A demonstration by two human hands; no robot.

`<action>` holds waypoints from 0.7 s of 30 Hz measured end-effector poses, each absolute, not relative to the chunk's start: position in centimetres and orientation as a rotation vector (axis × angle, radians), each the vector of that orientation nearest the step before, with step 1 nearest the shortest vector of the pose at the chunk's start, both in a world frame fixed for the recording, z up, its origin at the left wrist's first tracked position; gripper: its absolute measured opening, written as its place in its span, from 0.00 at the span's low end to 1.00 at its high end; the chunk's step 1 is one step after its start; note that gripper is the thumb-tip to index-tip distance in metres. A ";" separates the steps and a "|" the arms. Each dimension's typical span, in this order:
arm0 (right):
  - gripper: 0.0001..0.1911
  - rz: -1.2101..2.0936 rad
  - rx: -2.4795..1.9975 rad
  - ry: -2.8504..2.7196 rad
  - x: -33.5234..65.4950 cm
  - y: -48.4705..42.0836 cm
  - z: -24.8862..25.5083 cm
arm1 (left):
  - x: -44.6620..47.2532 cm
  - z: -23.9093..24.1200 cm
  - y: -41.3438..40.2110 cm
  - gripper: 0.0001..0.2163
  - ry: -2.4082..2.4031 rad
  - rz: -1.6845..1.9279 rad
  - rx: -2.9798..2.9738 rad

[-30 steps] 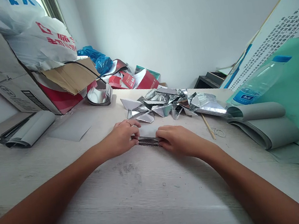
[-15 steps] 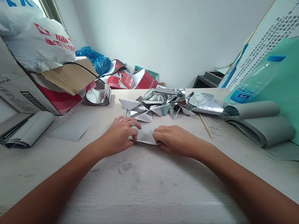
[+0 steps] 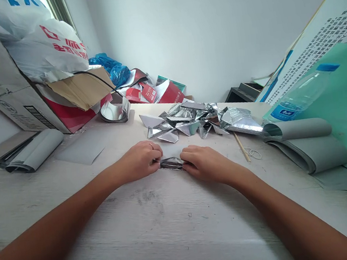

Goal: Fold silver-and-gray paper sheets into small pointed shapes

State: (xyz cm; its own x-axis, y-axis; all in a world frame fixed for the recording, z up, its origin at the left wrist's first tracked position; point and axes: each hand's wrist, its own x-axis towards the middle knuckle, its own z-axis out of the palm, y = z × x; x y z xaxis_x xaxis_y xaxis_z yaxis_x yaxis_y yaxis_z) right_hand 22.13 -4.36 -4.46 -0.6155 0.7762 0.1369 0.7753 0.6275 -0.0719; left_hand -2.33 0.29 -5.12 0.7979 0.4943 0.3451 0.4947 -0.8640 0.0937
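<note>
A small folded sheet of silver-backed paper (image 3: 172, 162) lies on the table between my hands, its shiny layers showing along the near edge. My left hand (image 3: 147, 158) pinches its left end, fingers curled and a ring on one of them. At the right end, my right hand (image 3: 199, 160) grips the sheet between thumb and bent fingers. Just beyond my hands is a heap of folded silver pieces (image 3: 188, 121). The fingertips partly hide both ends of the sheet.
A flat grey sheet (image 3: 82, 152) and a folded grey stack (image 3: 32, 150) lie left. At right are a wooden stick (image 3: 242, 147), a rubber band (image 3: 254, 154), rolled grey sheets (image 3: 310, 152) and a plastic bottle (image 3: 302, 91). A cardboard box (image 3: 5, 92) stands back left.
My left fingers have closed from a spread pose onto the sheet's left end. The sheet's near edge has lifted and parted, showing silver layers. My right hand keeps its hold.
</note>
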 end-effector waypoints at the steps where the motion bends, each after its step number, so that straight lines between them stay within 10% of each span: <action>1: 0.09 0.000 -1.287 -2.698 22.2 -4.3 -4.5 | -2.3 -5.1 0.3 0.06 -0.842 -0.559 -2.970; 21: 0.10 -0.486 -1.062 -2.952 22.0 -5.1 -4.0 | -2.2 -4.2 -0.2 0.07 -0.536 -0.144 -2.734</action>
State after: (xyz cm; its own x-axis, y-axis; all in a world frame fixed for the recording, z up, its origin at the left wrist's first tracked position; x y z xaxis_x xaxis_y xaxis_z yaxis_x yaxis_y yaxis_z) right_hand 22.02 -5.07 -4.05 -0.7757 0.6270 0.0717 0.6169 0.7294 0.2957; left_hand -2.18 -0.24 -4.16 0.9233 0.3471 0.1644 0.3827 -0.8671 -0.3187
